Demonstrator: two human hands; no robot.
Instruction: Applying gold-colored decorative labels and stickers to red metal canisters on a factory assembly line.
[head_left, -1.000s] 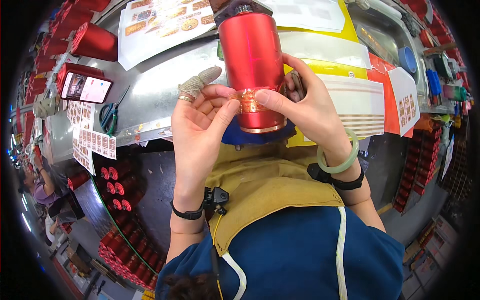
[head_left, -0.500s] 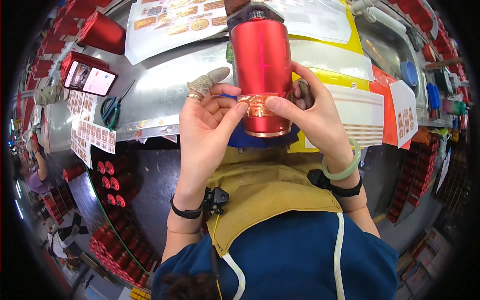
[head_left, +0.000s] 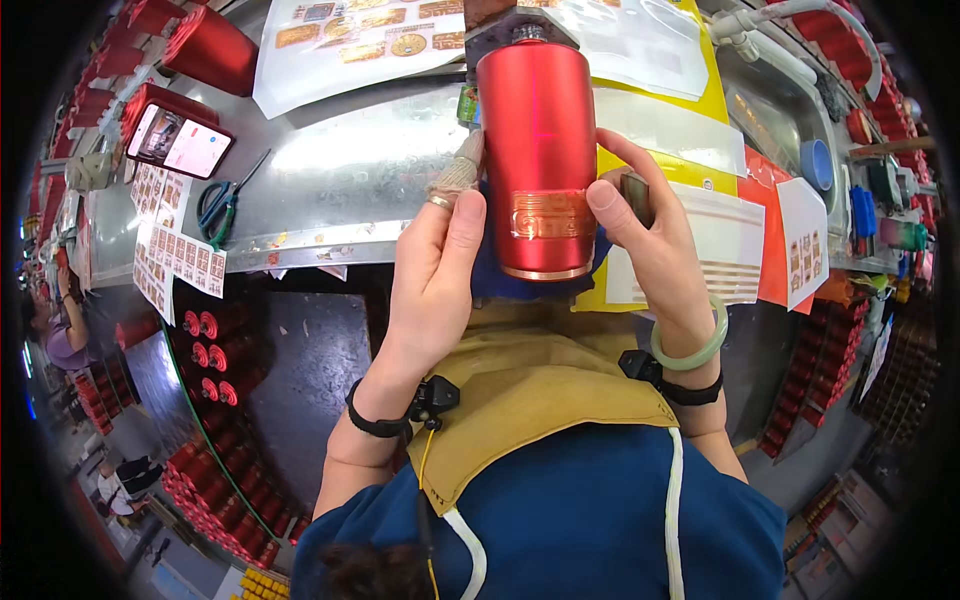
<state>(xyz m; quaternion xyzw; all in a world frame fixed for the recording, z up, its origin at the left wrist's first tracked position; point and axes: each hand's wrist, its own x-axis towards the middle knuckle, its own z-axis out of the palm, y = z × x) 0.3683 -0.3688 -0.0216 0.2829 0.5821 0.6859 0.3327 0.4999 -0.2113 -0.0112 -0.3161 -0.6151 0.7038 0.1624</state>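
A glossy red metal bottle (head_left: 536, 120) with a dark threaded neck lies before me, its base towards me. Low on its front is a copper-gold embossed label (head_left: 548, 214). My left hand (head_left: 440, 240) is at the bottle's left side, fingers straight and a knitted finger cover (head_left: 458, 172) on one fingertip; its thumb stands up, off the label. On the other side, my right hand (head_left: 645, 215) holds the bottle, thumb at the label's right end and index finger along the side. Its other fingers are partly hidden. Dark blue material (head_left: 530, 289) shows beneath the bottle.
Scissors (head_left: 222, 208), a phone (head_left: 180, 140) and label sheets (head_left: 185, 245) lie on the metal bench at left. A large sheet of gold labels (head_left: 350, 60) is farther back. White strips on yellow sheets (head_left: 725, 240) and a blue cup (head_left: 817, 163) are at right.
My left thumb has come off the label and the left fingers have straightened along the bottle. The right thumb has shifted to the label's right end, leaving its front uncovered.
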